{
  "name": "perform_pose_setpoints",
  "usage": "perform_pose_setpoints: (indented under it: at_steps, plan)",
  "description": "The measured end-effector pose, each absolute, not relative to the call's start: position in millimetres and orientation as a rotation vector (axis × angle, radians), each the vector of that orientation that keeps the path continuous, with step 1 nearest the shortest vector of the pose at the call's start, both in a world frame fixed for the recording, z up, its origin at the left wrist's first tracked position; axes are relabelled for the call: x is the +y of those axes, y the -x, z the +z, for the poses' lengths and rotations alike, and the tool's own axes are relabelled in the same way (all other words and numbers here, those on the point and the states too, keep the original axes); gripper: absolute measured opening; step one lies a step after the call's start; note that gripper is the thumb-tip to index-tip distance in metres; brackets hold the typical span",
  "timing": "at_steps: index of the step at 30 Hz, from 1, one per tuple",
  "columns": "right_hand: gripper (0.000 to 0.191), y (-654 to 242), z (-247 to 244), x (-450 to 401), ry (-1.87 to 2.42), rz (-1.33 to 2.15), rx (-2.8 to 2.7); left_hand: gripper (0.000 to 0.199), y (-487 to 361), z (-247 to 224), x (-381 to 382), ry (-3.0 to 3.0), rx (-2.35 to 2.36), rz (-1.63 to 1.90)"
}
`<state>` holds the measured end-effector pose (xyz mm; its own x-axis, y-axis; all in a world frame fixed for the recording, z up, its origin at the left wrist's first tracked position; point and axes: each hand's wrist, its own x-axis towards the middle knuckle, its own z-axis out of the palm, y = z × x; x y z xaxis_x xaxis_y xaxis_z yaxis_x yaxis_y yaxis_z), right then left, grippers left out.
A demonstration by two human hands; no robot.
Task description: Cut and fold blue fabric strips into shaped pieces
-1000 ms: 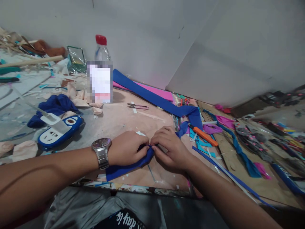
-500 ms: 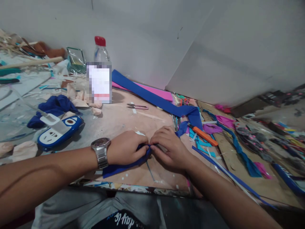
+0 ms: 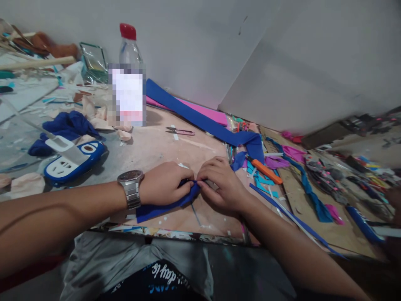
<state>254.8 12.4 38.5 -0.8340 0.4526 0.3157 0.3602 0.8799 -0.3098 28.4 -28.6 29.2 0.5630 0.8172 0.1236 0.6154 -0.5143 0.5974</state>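
A piece of blue fabric (image 3: 166, 210) lies near the table's front edge, partly hidden beneath my left hand (image 3: 167, 182). That hand pinches the fabric's folded edge between thumb and fingers, and a metal watch sits on its wrist. My right hand (image 3: 221, 184) closes on the same edge just to the right, its fingertips nearly meeting the left ones. Beyond the hands lies a pair of thread snips (image 3: 180, 131). A long blue fabric strip (image 3: 200, 121) stretches along the back of the board, and an orange utility knife (image 3: 265, 170) rests to the right.
A blue-and-white power strip (image 3: 75, 162) and crumpled blue cloth (image 3: 70, 126) lie at the left. A red-capped bottle (image 3: 129, 48) stands behind a blurred upright screen (image 3: 130, 96). Scraps, strips and tools crowd the right; a wall (image 3: 194, 46) rises behind.
The view has tilted down, so the things on the table appear higher up. Both hands keep their pinch on the blue fabric, with hardly any visible shift along it.
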Motion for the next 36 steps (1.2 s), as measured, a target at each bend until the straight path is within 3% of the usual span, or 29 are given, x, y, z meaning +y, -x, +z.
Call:
perform_pose_setpoints:
  at_steps: [36]
  plan:
    - [0.007, -254, 39, 11, 0.510, 0.329, -2.566, 0.017, -25, 28, -22, -1.960, 1.033, 0.435]
